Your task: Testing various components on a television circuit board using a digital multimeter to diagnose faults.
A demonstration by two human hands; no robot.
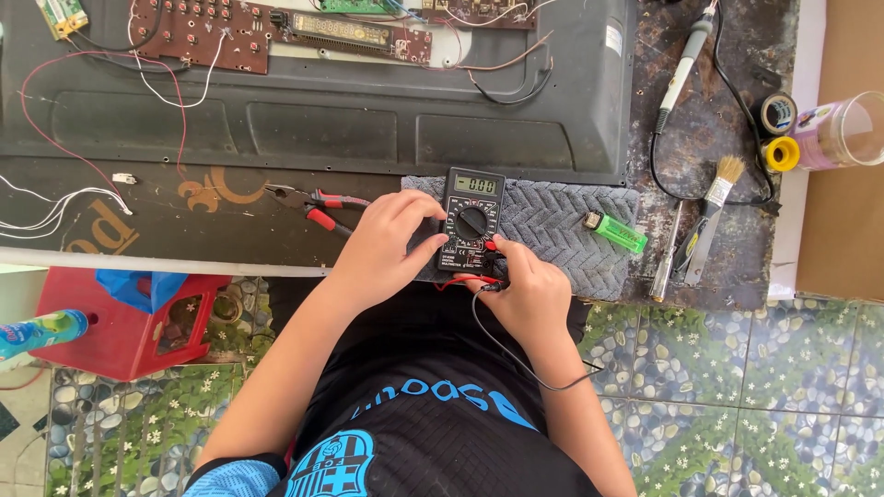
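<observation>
A black digital multimeter (pixel 472 213) lies on a grey ribbed mat (pixel 552 225) at the near edge of the bench. My left hand (pixel 387 247) rests on its left side, thumb by the round dial. My right hand (pixel 525 287) is at the meter's bottom right corner, fingers pinched on a black probe lead plug (pixel 493 286) beside the red lead. The black lead (pixel 511 354) trails down over my lap.
Red-handled pliers (pixel 313 201) lie left of the mat, a green lighter (pixel 617 231) on its right. Further right are a screwdriver (pixel 665 253), a brush (pixel 714 212), a soldering iron (pixel 683 64), tape rolls (pixel 779 133) and a clear jar (pixel 843 129). Circuit boards (pixel 276 28) sit on a dark plastic panel. A red stool (pixel 124 317) stands on the floor.
</observation>
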